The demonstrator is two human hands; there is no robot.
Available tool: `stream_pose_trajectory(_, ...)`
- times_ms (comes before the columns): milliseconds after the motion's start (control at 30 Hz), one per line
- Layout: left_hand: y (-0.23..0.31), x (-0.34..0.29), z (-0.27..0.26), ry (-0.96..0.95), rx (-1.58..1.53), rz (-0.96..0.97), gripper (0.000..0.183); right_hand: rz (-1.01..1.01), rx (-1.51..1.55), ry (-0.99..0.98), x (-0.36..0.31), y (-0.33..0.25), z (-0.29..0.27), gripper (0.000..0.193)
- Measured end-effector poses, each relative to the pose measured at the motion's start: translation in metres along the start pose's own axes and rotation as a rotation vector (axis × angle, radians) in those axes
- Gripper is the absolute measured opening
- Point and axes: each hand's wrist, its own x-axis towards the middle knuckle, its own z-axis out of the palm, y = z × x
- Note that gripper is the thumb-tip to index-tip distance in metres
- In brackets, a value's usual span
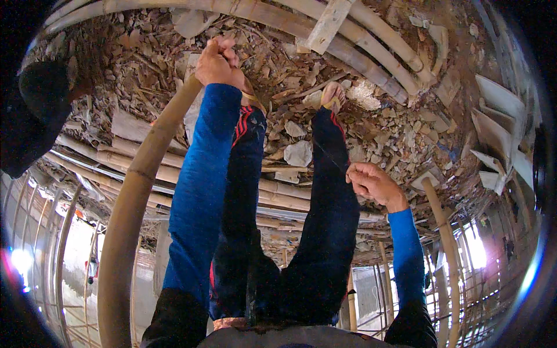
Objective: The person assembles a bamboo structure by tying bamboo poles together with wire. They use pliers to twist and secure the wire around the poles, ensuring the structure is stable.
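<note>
My left hand [219, 62] is closed, its fingers curled, beside the upper end of a thick bamboo pole [139, 168]. What it holds, if anything, is too small to make out. My right hand [374, 182] is lower and to the right, in front of my right knee, with thumb and fingers pinched together. From its fingertips a thin strand [332, 155], string or wire, runs up and left across my dark trousers. Beyond my knees, my feet in sandals [332, 98] rest on ground strewn with debris.
Bamboo poles [272, 18] lie across the far side, with a short wooden piece [329, 26] over them. More poles [278, 188] lie behind my feet. Broken boards [499, 124] lean at the right. A person in dark clothing [40, 110] is at the left. Upright bamboo [444, 232] stands near my right arm.
</note>
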Motion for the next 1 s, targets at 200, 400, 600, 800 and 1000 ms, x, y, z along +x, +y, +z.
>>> stream_pose_trajectory(200,-0.067,0.0,0.015,0.265,-0.108,-0.062,0.015,-0.229,-0.263,-0.03,0.043,-0.023,-0.009,0.032)
stream_pose_trajectory(400,-0.149,0.013,0.033,0.195,-0.07,-0.098,0.013,-0.565,-0.477,0.44,0.123,-0.034,-0.026,0.035)
stream_pose_trajectory(600,-0.232,0.032,0.026,0.192,0.052,0.019,0.023,-0.48,-0.348,0.357,0.189,-0.002,-0.102,0.033)
stream_pose_trajectory(800,-0.259,0.057,0.025,0.166,0.029,0.006,0.025,-0.612,-0.635,0.359,0.269,-0.043,-0.14,0.031)
stream_pose_trajectory(1000,-0.259,0.067,0.007,0.304,0.955,0.514,0.028,-0.506,-0.613,0.419,0.285,-0.031,-0.193,0.03)
